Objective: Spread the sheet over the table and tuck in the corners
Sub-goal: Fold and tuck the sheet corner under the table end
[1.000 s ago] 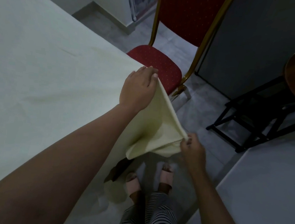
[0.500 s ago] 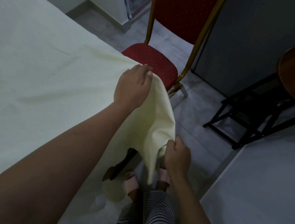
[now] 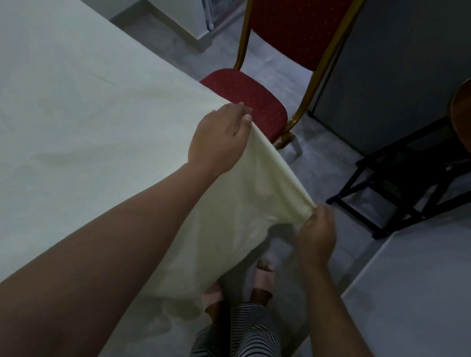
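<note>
**Sheet corner pulled taut**

Sheet [image 3: 78, 115] lies spread over the table, filling 9 to 11 o'clock. Left hand [image 3: 220, 140], at centre, presses palm-down on the sheet at the table corner, not grasping. Right hand [image 3: 317, 232], at 4 o'clock, pinches the sheet's corner, stretched tight. Red chair [image 3: 252, 98] at 12.

Pale yellow sheet [image 3: 78, 115] lies flat over the table, filling 7 to 11 o'clock, with faint creases. Table top is hidden under it. Left hand [image 3: 220, 137] presses the sheet at the table corner. Right hand [image 3: 317, 232] pinches the loose corner taut toward 4 o'clock. The rest hangs at 6 o'clock.
</note>
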The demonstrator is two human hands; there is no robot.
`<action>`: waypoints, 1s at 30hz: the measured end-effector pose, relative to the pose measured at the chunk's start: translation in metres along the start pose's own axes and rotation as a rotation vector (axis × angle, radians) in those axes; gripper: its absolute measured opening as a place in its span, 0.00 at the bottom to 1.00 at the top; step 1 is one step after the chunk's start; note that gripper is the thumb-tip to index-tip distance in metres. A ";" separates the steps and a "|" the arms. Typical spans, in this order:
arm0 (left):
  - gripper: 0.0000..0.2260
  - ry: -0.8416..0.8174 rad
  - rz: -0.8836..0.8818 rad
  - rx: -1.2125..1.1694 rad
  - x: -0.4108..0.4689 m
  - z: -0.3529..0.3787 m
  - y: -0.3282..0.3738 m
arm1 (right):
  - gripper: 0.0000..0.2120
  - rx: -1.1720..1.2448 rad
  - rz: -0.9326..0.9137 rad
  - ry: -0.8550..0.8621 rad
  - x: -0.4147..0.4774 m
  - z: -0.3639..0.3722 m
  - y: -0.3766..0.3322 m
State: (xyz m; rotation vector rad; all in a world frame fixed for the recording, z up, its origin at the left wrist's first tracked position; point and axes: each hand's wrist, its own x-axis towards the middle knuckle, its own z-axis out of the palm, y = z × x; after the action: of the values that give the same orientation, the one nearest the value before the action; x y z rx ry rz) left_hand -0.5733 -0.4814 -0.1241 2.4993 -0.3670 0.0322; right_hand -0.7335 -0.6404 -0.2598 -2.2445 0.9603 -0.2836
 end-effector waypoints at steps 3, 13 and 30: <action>0.16 0.001 0.000 0.004 0.000 0.000 0.000 | 0.06 0.067 -0.047 -0.083 -0.019 0.015 0.003; 0.16 0.000 0.006 0.011 -0.001 0.001 0.000 | 0.06 0.000 0.028 -0.304 -0.007 0.016 0.006; 0.15 0.015 0.024 0.009 -0.002 0.000 0.002 | 0.03 0.052 0.130 -0.143 -0.039 -0.003 0.008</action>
State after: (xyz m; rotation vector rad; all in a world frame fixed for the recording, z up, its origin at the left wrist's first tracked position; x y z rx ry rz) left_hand -0.5757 -0.4826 -0.1236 2.5018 -0.3922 0.0619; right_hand -0.7670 -0.6181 -0.2599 -2.1133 1.0046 -0.0880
